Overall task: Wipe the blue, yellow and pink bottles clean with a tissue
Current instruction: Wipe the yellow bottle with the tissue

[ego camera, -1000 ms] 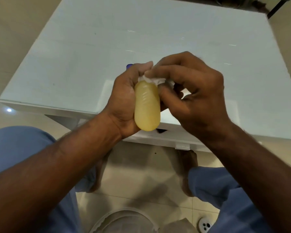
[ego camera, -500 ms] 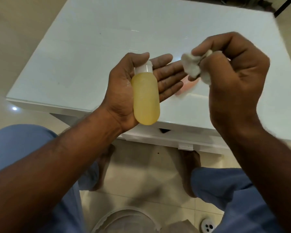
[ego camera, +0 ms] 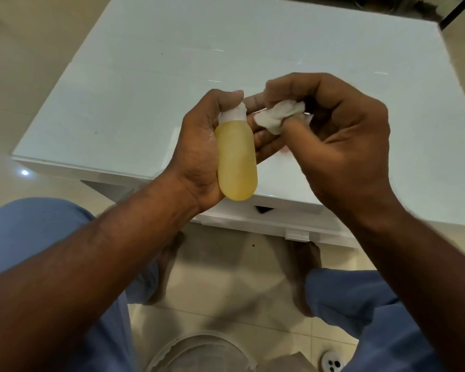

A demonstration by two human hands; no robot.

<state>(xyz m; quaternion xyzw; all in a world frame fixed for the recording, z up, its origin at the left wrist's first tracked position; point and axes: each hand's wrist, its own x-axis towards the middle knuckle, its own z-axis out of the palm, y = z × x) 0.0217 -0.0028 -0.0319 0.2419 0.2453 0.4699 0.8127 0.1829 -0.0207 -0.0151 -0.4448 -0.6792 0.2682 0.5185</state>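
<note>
table [ego camera: 145, 84] fills upper frame. left hand [ego camera: 199, 146] mid-frame cradles yellow bottle [ego camera: 236, 162], thumb on cap, fingers loosely extended. right hand [ego camera: 341, 146] pinches crumpled tissue [ego camera: 278, 116] just beside cap. yellow wipe looks underway; pink glimpse under right hand; blue bottle unseen.

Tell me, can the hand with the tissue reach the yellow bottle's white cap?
Probably yes. The right hand pinches the tissue right beside the white cap, with only the left hand's thumb partly covering it.
</note>
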